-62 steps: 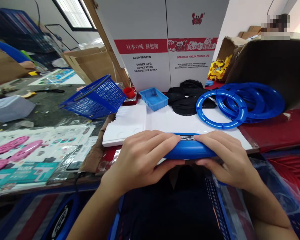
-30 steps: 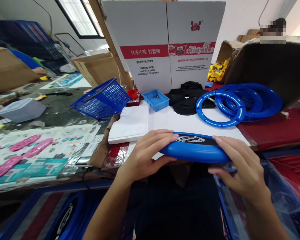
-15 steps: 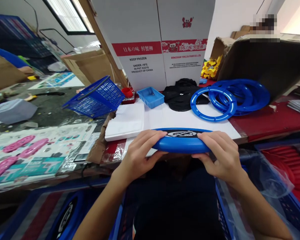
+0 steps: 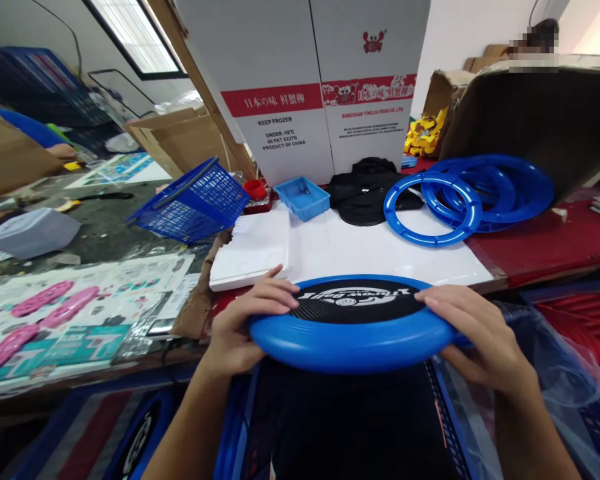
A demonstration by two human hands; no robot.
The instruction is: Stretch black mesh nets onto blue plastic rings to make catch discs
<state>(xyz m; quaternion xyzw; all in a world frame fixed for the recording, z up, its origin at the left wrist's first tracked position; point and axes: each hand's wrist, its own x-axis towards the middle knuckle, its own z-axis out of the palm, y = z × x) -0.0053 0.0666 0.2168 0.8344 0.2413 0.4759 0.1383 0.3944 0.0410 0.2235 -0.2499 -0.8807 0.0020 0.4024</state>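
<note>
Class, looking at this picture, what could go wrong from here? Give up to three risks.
1. The left hand and right hand grip the blue disc by its rim; it could drop if one slips.
2. Fingers overlap the black panel's edge; hard pressing might mark it.
3. The front blue ring overlaps other rings in view; a knock might shift them.

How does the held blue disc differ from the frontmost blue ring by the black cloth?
The blue disc has a black, white-printed centre; the blue ring has an open middle. The left hand and right hand hold the disc; neither holds the ring. The disc's rim looks smooth; the ring shows short marks spaced around it. Both are blue and round.
</note>
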